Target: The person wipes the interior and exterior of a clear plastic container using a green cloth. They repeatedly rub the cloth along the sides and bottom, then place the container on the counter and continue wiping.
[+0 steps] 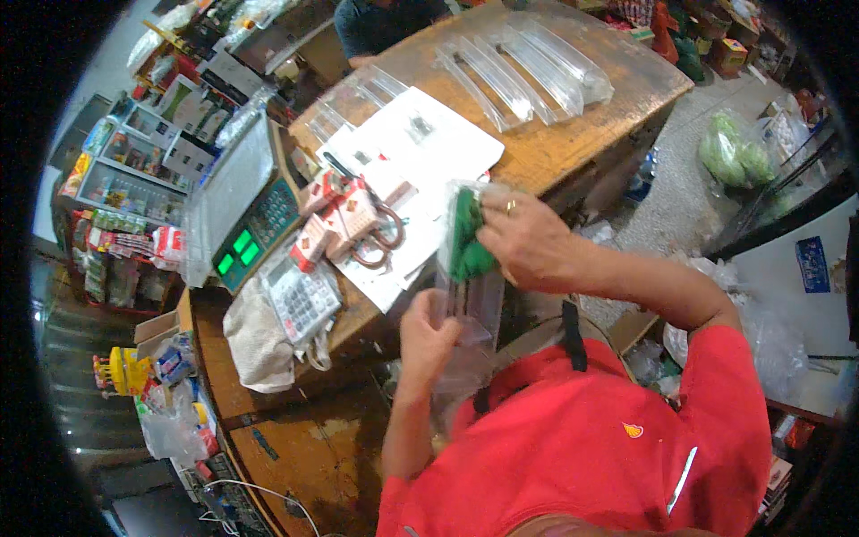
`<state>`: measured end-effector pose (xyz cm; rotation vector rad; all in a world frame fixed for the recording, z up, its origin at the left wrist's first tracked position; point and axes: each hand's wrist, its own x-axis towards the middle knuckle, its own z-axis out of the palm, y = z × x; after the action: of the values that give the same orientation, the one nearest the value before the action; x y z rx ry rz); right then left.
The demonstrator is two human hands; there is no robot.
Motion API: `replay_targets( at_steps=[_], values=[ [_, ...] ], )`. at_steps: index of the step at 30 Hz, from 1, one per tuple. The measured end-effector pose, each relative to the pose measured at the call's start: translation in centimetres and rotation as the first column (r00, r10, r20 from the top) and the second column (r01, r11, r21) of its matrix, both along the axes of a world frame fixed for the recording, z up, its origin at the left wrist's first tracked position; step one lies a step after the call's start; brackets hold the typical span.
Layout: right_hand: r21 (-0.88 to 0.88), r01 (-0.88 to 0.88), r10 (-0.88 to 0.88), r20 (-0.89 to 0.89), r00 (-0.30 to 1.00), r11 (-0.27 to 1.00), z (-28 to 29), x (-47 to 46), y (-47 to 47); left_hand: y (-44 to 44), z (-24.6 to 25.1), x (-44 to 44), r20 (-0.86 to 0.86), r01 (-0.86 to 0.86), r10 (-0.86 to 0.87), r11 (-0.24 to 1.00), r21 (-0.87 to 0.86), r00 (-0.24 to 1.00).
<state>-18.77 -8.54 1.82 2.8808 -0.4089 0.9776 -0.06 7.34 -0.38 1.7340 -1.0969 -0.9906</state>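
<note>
My left hand (429,339) grips a long transparent plastic tray (473,302) between thumb and fingers, in front of my body. My right hand (527,238) presses a green cloth (470,248) against the tray's far end. A ring shows on one finger. More transparent plastic trays (510,70) lie side by side on the far part of the wooden desk (557,148). White sheets (449,134) are spread nearer, with brown-handled scissors (379,245) and several red-and-white small boxes (352,215) on them.
Left of the papers stands a weighing scale (251,221) with a lit green display. A calculator (302,295) rests on a pale cloth (258,335) at the desk's edge. Another person (386,27) is across the desk. A bag of green vegetables (735,151) sits on the floor at right.
</note>
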Motion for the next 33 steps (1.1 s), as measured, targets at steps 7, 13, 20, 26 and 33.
replay_targets(
  at_steps=[7, 13, 20, 26, 33],
  values=[
    [0.138, -0.247, 0.264, -0.122, 0.957, 0.959, -1.5, 0.3, 4.2, 0.1, -0.6, 0.3, 0.241, 0.067, -0.034, 0.989, -0.128, 0.97],
    [-0.055, 0.073, -0.072, 0.011, 0.997, 0.996, 0.7, -0.2, -0.4, 0.5, -0.5, -0.7, 0.125, 0.035, -0.034, 0.999, -0.01, 0.992],
    [-0.037, 0.015, -0.018, -0.092, 0.996, 0.999, -1.0, 0.6, 3.0, 0.6, 0.7, -0.9, -0.006, 0.024, -0.024, 0.999, -0.047, 1.0],
    [-0.076, 0.188, -0.197, -0.157, 0.968, 0.979, 0.0, 0.4, 2.1, 1.0, 0.4, -1.7, -0.082, 0.021, -0.02, 1.0, 0.005, 0.996],
    [-0.093, 0.182, -0.183, -0.005, 0.983, 0.979, 0.4, -0.2, 0.7, 0.5, -0.1, -1.6, -0.032, 0.03, -0.03, 0.999, -0.019, 0.999]
  ],
)
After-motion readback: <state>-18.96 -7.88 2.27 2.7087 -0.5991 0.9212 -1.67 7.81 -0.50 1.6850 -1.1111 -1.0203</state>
